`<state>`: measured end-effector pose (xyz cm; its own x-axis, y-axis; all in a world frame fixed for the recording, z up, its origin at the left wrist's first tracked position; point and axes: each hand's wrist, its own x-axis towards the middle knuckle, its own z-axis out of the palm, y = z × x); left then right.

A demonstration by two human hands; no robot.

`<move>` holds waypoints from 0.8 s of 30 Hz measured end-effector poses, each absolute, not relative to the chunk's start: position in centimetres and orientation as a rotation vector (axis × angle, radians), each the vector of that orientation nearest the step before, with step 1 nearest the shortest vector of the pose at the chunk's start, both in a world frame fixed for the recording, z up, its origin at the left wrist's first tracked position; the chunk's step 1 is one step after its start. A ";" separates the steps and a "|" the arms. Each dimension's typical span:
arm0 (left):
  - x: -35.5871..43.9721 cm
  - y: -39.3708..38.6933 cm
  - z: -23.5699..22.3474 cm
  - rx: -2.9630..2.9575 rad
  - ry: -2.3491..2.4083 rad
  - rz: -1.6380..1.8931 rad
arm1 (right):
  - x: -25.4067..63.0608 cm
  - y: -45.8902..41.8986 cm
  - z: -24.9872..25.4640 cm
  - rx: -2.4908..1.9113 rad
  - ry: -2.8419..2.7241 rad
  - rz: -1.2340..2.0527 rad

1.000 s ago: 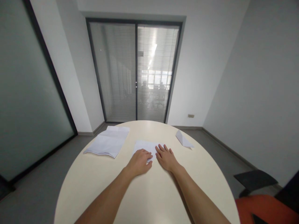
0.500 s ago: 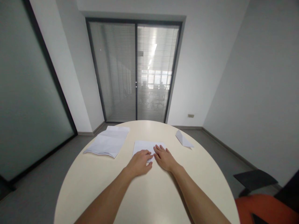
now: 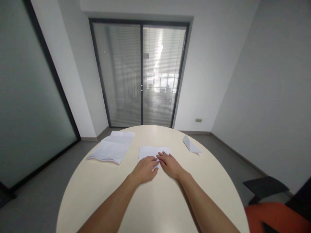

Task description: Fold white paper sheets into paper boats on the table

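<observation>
A white sheet of paper lies flat in the middle of the round table, its near part covered by my hands. My left hand rests on the paper's near left part, fingers stretched to the right and thumb apart. On the near right part lies my right hand, flat with its fingers extended and their tips close to the left fingertips. Neither hand grips the sheet. Whether the paper has a fold under my hands is hidden.
A stack of white paper lies at the table's left. Near the right edge sits a folded paper piece, partly raised. The cream round table has a curved rim. An orange and black chair stands at the lower right.
My right hand has slid slightly to the left over the paper, bringing its fingers nearer my left fingertips. My left hand and the other papers look almost unmoved.
</observation>
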<state>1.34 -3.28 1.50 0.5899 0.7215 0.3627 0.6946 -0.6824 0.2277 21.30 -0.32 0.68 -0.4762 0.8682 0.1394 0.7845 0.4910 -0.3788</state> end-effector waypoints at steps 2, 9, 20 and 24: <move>1.3 -3.2 1.4 2.749 1.224 0.661 | 21.5 -0.3 0.8 -1.467 -2.388 0.309; 1.4 -3.1 1.1 2.717 1.289 0.641 | 21.5 -0.5 1.8 -1.391 -2.307 0.129; 1.3 -3.7 1.9 2.726 1.305 0.588 | 21.9 -0.2 1.3 -1.439 -2.285 0.167; 1.4 -4.1 2.7 2.784 1.220 0.559 | 22.1 -0.2 1.5 -1.469 -2.216 0.127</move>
